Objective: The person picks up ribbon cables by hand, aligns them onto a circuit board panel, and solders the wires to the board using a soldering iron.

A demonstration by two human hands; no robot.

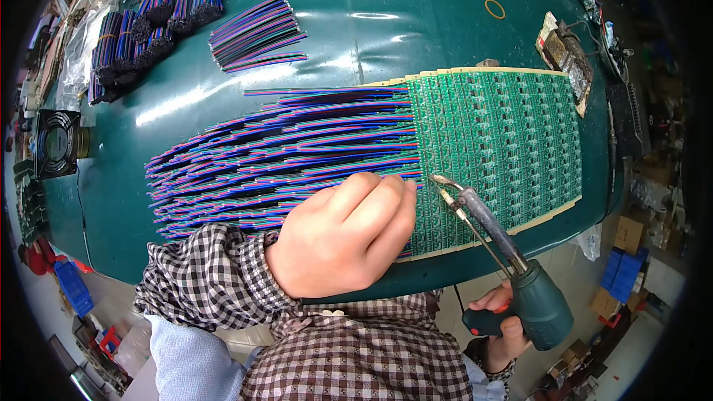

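Basically, left to right:

- Far left: black fan (pixel 56 142) at table (pixel 371 7) edge, dark cable bundles (pixel 152 18) behind, loose cut wires (pixel 256 33) beside them. All well apart from the work.
- Centre: fanned rows of coloured ribbon wires (pixel 282 152), ends meeting left edge of the green circuit boards (pixel 494 152).
- Left hand (pixel 343 234): curled into a loose fist, resting on wire ends at the board edge, pinning them. Fingertips hidden underneath, so exact hold not visible.
- Soldering gun (pixel 494 252): tip just beside left-hand knuckles, over the near-left boards.
- Right hand (pixel 499 323): wrapped around gun grip, finger on red trigger.
- Right rear: rubber bands (pixel 494 7), cluttered holder (pixel 564 52).

Risks, as judgement:
- Hot tip very near the knuckles: small slip probably burns skin.
- Wires packed tight: tip drift could melt neighbouring insulation or bridge pads.
- Fist blocks view of nearest joints.
- Overlapped wires could shift if pressure lifts.
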